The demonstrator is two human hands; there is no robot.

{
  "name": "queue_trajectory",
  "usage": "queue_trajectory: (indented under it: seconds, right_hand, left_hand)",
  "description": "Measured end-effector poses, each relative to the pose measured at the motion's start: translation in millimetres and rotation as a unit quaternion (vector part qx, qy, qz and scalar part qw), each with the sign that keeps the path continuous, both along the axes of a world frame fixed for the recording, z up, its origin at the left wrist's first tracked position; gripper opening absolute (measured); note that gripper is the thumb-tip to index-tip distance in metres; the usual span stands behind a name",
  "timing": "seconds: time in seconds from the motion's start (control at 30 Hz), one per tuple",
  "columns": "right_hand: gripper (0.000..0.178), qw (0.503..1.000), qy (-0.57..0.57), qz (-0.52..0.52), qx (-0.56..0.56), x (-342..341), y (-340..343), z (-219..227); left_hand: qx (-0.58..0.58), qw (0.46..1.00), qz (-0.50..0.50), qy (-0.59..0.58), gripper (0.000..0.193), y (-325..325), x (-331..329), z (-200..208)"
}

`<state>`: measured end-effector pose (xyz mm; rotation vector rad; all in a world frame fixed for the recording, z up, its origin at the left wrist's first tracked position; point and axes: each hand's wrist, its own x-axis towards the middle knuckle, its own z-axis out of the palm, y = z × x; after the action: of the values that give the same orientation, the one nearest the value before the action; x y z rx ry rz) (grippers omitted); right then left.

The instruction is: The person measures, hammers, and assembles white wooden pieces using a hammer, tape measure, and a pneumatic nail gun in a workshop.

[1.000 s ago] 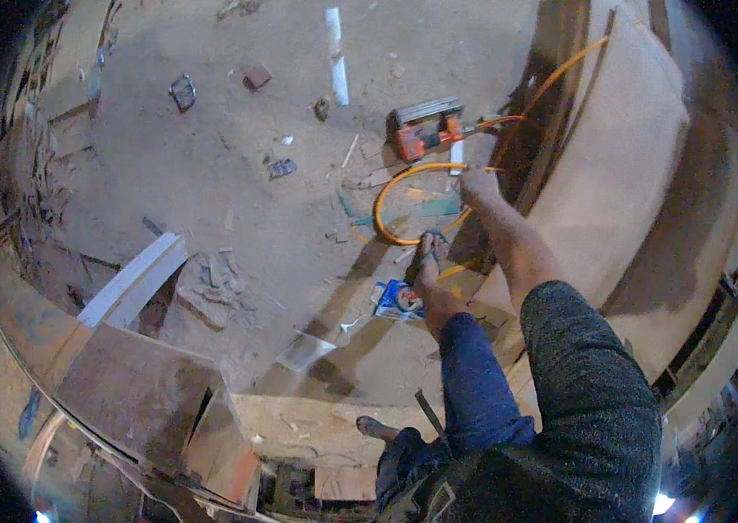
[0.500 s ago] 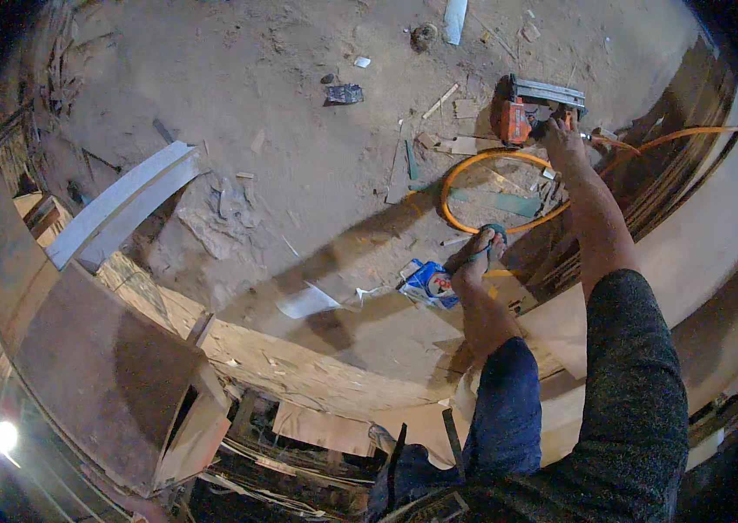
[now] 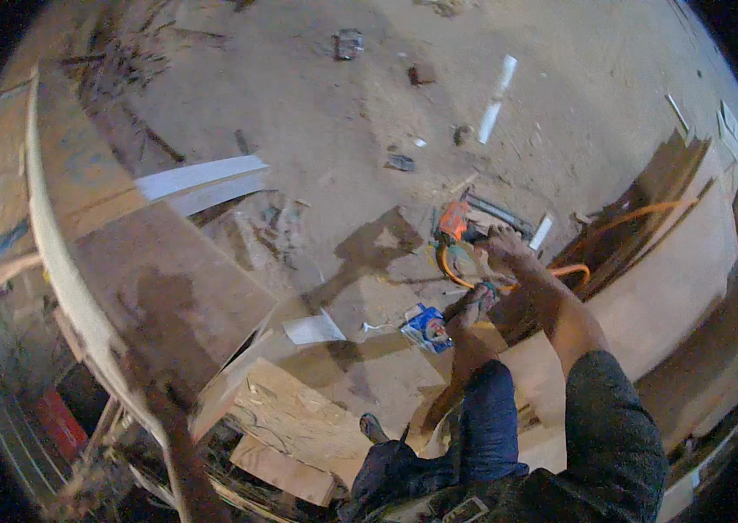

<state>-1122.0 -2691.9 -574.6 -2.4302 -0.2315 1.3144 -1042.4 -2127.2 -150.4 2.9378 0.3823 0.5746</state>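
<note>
My right hand [image 3: 507, 251] reaches down to an orange power tool [image 3: 456, 220] lying on the dusty floor. Its fingers are curled at the tool's dark rear part, and blur hides whether they grip it. An orange cable [image 3: 571, 272] loops on the floor under my hand and runs off to the right over the boards. My sandalled foot [image 3: 473, 307] stands just below the hand, beside a small blue packet [image 3: 426, 328]. My left hand is out of view.
Large plywood sheets [image 3: 683, 279] lie to the right. A brown board [image 3: 169, 288] and a curved white plank [image 3: 203, 179] are on the left, wood offcuts [image 3: 299, 418] near my feet. A white strip [image 3: 495, 100] and small scraps lie scattered on the sandy floor.
The view has swung about as my head moved. My right hand went from the cable loop up to the orange tool and stays at it.
</note>
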Motion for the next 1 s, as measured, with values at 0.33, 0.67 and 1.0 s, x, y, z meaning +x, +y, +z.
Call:
queue_trajectory:
  seconds: [0.33,0.67,1.0]
  right_hand:
    - [0.027,0.957,-0.222,-0.071,0.172,4.1,107.3,252.4]
    - [0.020,0.909,-0.355,-0.162,0.144,-45.1,152.6,521.5]
    - [0.029,0.840,-0.509,-0.184,0.050,-97.1,185.7,650.3]
  left_hand:
    - [0.019,0.983,0.123,0.138,0.084,-71.3,24.2,51.4]
    - [-0.156,0.981,0.039,0.111,0.086,-35.2,-8.4,82.6]
    - [-0.347,0.920,-0.155,-0.099,0.027,170.3,-236.4,112.3]
